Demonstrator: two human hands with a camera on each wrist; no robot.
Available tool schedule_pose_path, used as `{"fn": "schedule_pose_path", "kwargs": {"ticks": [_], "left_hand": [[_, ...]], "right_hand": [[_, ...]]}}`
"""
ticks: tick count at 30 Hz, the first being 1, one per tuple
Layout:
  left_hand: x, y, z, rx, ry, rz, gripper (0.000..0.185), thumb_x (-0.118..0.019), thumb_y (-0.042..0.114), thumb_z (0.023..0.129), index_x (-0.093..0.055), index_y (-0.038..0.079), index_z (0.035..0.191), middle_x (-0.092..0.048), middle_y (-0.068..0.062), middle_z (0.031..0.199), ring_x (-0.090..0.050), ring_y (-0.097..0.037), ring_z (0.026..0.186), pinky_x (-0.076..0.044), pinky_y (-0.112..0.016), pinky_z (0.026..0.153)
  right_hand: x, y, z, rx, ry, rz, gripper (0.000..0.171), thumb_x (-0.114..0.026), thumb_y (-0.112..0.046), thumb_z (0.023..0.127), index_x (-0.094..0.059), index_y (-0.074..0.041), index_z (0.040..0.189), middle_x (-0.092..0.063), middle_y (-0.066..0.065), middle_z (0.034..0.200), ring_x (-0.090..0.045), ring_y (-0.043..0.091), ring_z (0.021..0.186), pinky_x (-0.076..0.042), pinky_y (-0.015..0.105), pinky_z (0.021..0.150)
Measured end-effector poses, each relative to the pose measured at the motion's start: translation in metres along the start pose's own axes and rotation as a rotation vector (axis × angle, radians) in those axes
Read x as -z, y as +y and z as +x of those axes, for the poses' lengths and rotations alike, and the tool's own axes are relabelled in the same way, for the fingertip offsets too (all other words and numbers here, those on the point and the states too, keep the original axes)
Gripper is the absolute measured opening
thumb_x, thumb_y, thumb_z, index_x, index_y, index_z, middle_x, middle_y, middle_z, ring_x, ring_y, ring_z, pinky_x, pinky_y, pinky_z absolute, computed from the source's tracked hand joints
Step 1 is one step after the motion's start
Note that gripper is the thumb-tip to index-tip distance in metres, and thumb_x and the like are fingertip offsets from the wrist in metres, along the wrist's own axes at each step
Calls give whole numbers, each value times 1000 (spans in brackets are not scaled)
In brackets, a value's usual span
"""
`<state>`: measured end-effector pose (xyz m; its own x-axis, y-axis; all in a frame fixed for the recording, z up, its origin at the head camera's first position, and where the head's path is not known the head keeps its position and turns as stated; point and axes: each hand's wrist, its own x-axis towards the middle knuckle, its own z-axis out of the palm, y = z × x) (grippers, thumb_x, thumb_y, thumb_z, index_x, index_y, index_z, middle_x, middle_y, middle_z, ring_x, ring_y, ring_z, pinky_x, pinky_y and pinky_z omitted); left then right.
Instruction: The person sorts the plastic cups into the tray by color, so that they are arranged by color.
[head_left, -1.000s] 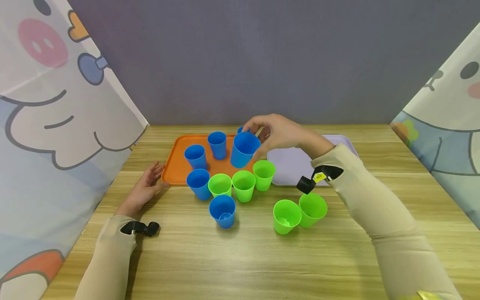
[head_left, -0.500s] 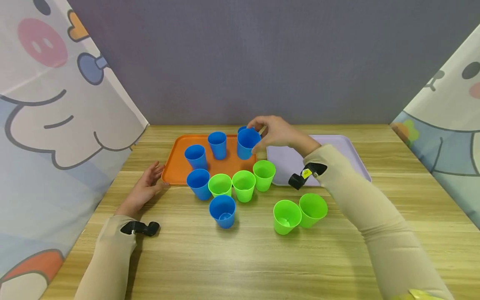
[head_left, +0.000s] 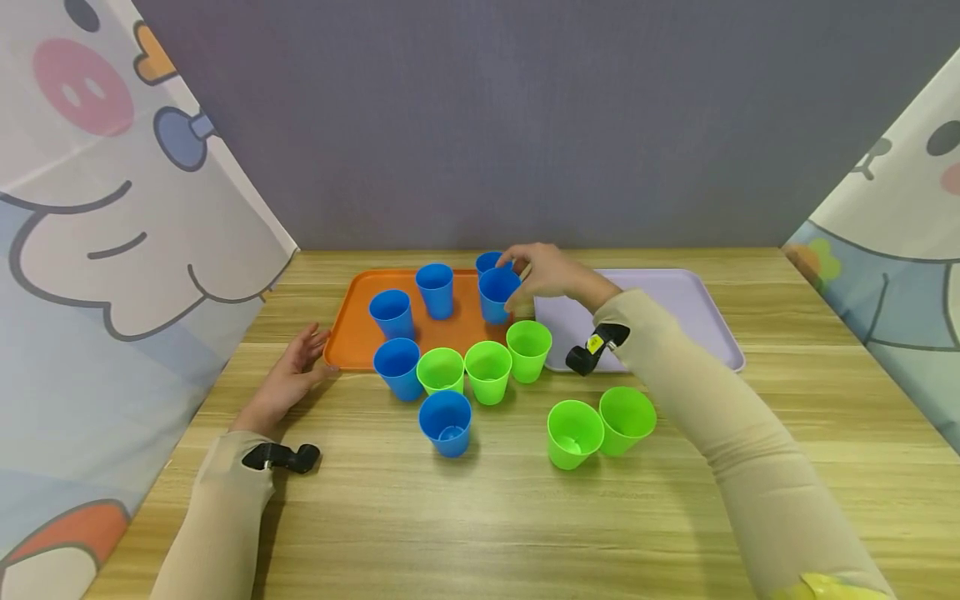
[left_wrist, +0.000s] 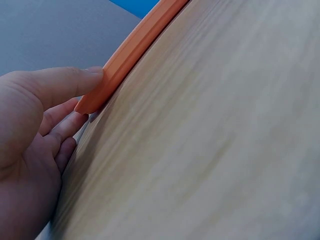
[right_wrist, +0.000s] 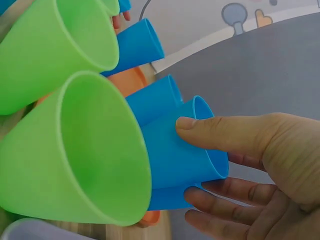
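My right hand point(head_left: 551, 271) pinches a blue cup point(head_left: 495, 307) at its rim, thumb against the near wall and fingers at the far side. The cup is upright, low over the back right of the orange tray point(head_left: 351, 340), and partly covers another blue cup point(head_left: 486, 262) behind it. Two more blue cups, a left one point(head_left: 392, 317) and a middle one point(head_left: 435, 292), stand on this tray. At the tray's front left corner, my left hand point(head_left: 283, 383) holds the edge; in the left wrist view its thumb point(left_wrist: 82, 80) presses the orange rim.
Along the tray's front edge stand a blue cup point(head_left: 399, 371) and several green cups point(head_left: 489, 373). A blue cup point(head_left: 446, 425) stands nearer, with two green cups point(head_left: 573, 435) to the right. A pale purple tray point(head_left: 667, 312) lies at the back right, before a grey partition point(head_left: 495, 125).
My right hand has carried the blue cup slightly right and back, then lowered it at the orange tray's back right. My left hand has stayed at the tray corner.
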<state>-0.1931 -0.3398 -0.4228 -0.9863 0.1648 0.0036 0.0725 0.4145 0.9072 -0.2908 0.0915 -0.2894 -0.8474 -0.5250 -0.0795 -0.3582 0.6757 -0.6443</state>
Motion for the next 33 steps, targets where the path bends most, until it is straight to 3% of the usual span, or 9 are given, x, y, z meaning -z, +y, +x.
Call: {"fn": "schedule_pose_path", "kwargs": {"ticks": [4,14,18,25,30,33], "left_hand": [[0,1,-1,-8,-2,-10,89,-62,-1,97,2,2,159,-18,-26,161,-24,-46,143,-37,-18,106],[0,0,0,-5,0,-2,89,-62,-2,96,2,1,158,-18,-26,161,-24,-46,143,-29,-48,114],[-1,2,0,-1,1,-3,89,-63,-1,96,1,2,158,-18,-25,161,-24,-45,144,-27,-52,114],[0,1,0,-6,4,-3,88,-62,-2,96,1,0,158,-18,-26,161,-23,-46,144,-32,-37,114],[0,0,0,-27,7,-13,86,-61,-4,96,0,-3,157,-19,-28,159,-22,-48,143,-36,-15,105],[0,0,0,-27,6,-17,86,-61,-4,96,0,-3,157,-19,-28,160,-23,-48,143,-36,-12,102]], "right_hand": [[-2,4,5,-35,-18,-7,68,-88,-18,74,-58,-9,134,-58,20,124,-54,34,110,-50,49,88],[-10,7,12,-79,-56,-37,68,-87,-18,73,-59,-11,134,-57,20,128,-53,34,116,-49,48,94],[-12,7,13,-95,-63,-41,68,-87,-18,73,-60,-11,134,-56,19,128,-53,34,117,-48,48,96],[-14,8,16,-108,-88,-56,69,-86,-20,74,-58,-11,137,-55,19,130,-52,33,120,-47,48,98],[-13,7,18,-109,-103,-60,68,-84,-21,76,-57,-11,138,-55,20,131,-51,34,122,-46,49,100],[-12,7,18,-115,-106,-58,68,-83,-21,77,-57,-11,138,-54,20,132,-51,34,122,-45,50,100]]}}
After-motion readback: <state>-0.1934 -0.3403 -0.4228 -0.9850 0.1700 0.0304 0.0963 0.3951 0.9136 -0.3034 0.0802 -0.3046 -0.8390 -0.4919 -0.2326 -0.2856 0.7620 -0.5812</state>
